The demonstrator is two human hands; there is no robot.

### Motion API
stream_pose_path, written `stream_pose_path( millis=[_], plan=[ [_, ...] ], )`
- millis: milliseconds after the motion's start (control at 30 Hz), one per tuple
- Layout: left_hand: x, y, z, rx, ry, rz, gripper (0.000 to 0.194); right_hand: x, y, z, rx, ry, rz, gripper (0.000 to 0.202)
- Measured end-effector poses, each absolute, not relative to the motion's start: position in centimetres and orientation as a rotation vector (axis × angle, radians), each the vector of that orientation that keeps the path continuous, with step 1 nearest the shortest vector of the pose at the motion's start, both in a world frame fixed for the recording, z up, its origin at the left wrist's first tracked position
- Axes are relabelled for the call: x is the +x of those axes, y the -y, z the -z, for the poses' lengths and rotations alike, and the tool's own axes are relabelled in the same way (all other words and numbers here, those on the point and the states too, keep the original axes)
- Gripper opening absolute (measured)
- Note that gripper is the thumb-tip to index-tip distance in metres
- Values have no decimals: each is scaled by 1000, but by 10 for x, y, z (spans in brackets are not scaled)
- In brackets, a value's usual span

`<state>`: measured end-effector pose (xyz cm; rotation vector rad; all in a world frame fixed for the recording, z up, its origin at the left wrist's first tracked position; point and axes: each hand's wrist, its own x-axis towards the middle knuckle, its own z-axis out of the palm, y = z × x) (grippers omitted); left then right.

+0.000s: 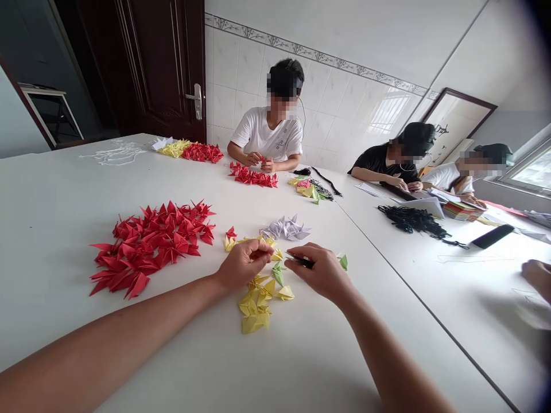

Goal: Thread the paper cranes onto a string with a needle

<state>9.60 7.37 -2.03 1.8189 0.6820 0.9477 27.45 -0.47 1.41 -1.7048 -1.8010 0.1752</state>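
Over the white table [258, 373], left hand [247, 261] closed, any contents hidden; right hand [322, 271] gripping half-covered black tool [306, 263]; seam [404, 280] lies rightward.

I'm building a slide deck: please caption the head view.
Right hand holding a small black tool, left hand close by, beside yellow origami cranes; red origami cranes cluster on the white table.

The tool [306, 262] in the right hand [322, 271] is black; left of the grip, the folded-paper heap [161, 244] is plain red; just nearer than the grip, the paper cluster [253, 307] is yellow, a green piece [278, 273] above it; just beyond the grip, the folded pieces [286, 228] are pale lilac; far beyond, the white-tiled wall [322, 109] bears a dark bamboo-patterned border [293, 45]; the door [152, 74] is reddish brown.
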Motion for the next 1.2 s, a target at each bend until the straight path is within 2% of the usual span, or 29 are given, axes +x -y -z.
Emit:
stream_pose_path(
  millis=[367,500,833,967,1133,1200],
  plan=[
    [95,-75,21,1816,-715,-1014,17,263,4,-4,-1777,1977,-155,13],
    [94,-76,24,1810,-702,-1013,17,262,1,-3,-1828,1991,-123,17],
    [94,-75,30,1909,-760,-1270,15,329,1,-15,-1994,1728,80,16],
    [95,-75,29,1955,-806,-1410,13,337,-2,-5,-1955,1623,204,26],
    [66,-53,25,1967,-846,-1475,23,329,-3,7,-1876,1550,361,36],
    [48,-37,25,2221,-661,-1327,32,322,-3,11,-1856,1569,429,34]
  ],
)
